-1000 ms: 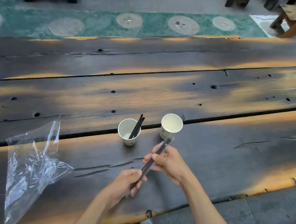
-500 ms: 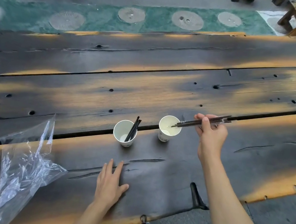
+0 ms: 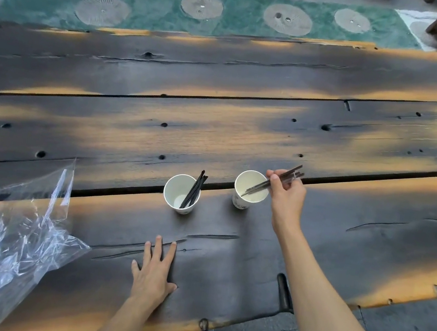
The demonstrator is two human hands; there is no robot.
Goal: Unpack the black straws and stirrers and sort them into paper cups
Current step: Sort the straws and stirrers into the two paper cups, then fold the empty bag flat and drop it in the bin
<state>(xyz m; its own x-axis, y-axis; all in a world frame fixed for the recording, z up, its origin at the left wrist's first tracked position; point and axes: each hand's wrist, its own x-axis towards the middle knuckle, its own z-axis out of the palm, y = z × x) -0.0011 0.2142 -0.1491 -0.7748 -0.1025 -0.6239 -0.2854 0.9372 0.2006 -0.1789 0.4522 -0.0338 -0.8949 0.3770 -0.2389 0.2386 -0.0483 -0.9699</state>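
— Since half a second ago, what moved?

— Nearest, the left hand point(image 3: 153, 277) stays flat and empty on the table point(image 3: 370, 244). Farther out, the right hand point(image 3: 288, 194) has tipped its pinched bundle of black sticks point(image 3: 273, 181); lower tips now inside the right cup point(image 3: 250, 189).

— Axis?

— Slanting down-left from the fingers. Straws or stirrers, I can't tell. The left cup point(image 3: 182, 194) holds others.

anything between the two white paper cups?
Nothing: head view shows only bare dark wooden table between the left white paper cup and the right white paper cup.
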